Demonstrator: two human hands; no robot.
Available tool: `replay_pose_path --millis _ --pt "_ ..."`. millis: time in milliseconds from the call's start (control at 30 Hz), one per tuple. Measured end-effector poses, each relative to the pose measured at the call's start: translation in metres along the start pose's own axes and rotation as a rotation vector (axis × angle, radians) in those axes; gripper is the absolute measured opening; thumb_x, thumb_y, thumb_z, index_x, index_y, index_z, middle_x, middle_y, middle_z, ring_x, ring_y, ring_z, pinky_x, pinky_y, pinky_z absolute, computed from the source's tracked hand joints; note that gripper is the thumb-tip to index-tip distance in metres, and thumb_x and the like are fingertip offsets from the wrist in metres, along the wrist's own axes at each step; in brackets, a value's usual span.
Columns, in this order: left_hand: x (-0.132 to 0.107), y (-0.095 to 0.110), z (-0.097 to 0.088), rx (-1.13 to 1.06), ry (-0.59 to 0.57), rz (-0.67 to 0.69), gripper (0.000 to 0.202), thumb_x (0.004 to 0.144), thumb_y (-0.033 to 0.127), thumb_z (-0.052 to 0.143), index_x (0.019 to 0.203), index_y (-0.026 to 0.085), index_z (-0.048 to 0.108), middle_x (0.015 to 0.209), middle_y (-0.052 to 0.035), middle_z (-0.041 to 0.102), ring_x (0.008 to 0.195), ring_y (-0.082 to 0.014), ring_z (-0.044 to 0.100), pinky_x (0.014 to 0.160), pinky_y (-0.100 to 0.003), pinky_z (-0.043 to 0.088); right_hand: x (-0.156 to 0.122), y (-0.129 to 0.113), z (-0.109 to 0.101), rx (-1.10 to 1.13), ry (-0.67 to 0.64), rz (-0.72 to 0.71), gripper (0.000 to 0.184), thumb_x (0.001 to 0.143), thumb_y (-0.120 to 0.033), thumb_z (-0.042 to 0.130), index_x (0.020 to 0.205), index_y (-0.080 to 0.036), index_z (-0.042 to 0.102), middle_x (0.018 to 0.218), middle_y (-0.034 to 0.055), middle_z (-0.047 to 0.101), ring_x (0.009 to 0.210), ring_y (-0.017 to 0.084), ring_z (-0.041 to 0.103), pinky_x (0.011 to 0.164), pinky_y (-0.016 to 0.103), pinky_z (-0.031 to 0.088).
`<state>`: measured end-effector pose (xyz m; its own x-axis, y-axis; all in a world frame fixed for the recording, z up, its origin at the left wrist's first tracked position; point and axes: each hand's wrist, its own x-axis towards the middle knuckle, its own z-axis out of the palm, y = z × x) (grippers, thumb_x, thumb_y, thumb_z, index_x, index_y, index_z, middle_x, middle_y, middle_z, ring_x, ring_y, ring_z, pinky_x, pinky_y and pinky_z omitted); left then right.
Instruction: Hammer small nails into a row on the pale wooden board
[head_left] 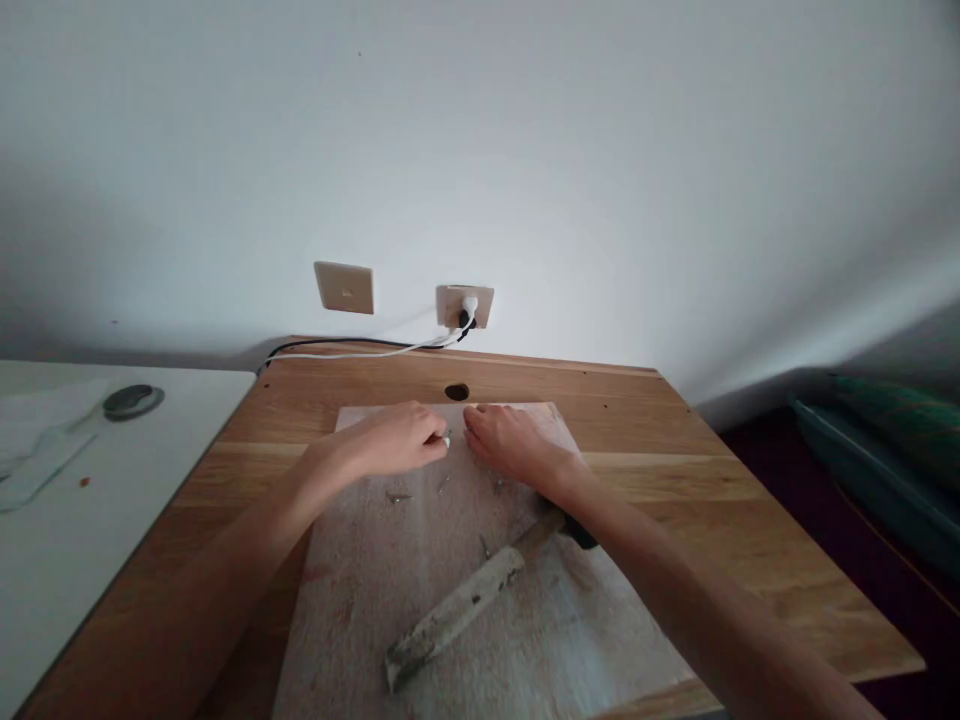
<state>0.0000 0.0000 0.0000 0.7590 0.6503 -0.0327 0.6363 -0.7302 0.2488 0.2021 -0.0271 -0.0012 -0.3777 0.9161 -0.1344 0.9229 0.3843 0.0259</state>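
Observation:
A pale worn board (420, 620) lies on a wooden table (675, 460). My left hand (397, 438) rests near the board's far edge, its fingers pinched on a tiny pale object that is too small to name. My right hand (510, 438) lies just to the right of it, fingers curled down onto the board, fingertips almost touching the left hand's. A hammer with a pale, stained wooden handle (457, 605) lies diagonally on the board, its dark head partly hidden under my right forearm. A few small nails (397, 496) lie loose on the board below my hands.
The wall behind carries a switch plate (344, 287) and a socket (465, 305) with a plug and cables trailing left. A round hole (456, 391) sits near the table's back edge. A white surface (112, 470) with a grey disc (133, 401) adjoins at left. Dark green things lie at right.

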Motion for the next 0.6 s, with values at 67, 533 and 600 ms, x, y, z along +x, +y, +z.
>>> replay_pose_path --millis 67,533,600 --pt "-0.004 0.007 -0.007 -0.082 -0.100 0.036 0.027 0.091 0.016 0.054 0.064 0.019 0.060 0.063 -0.0009 0.063 0.060 -0.0162 0.057 0.060 -0.029 0.034 0.000 0.001 -0.002 0.034 0.007 -0.016 0.022 0.109 -0.022 0.049 0.113 -0.012 0.068 0.108 0.0114 0.076 0.095 0.024 0.073 0.084 0.037 0.055" --pt "-0.005 0.003 -0.008 -0.061 -0.080 -0.059 0.016 0.094 0.021 0.054 0.086 0.019 0.067 0.084 -0.0056 0.074 0.076 -0.0212 0.069 0.066 -0.030 0.042 -0.023 0.006 -0.009 0.293 -0.155 -0.284 0.020 0.104 -0.031 0.063 0.095 -0.018 0.075 0.086 0.0017 0.078 0.075 0.014 0.069 0.065 0.022 0.043" --pt "-0.005 0.000 -0.007 -0.048 -0.074 -0.059 0.014 0.095 0.022 0.054 0.090 0.020 0.067 0.088 -0.0062 0.075 0.080 -0.0227 0.071 0.069 -0.031 0.045 -0.019 0.002 -0.009 0.243 -0.081 -0.193 0.025 0.108 -0.032 0.056 0.100 -0.015 0.073 0.093 0.0073 0.079 0.081 0.018 0.071 0.069 0.025 0.045"
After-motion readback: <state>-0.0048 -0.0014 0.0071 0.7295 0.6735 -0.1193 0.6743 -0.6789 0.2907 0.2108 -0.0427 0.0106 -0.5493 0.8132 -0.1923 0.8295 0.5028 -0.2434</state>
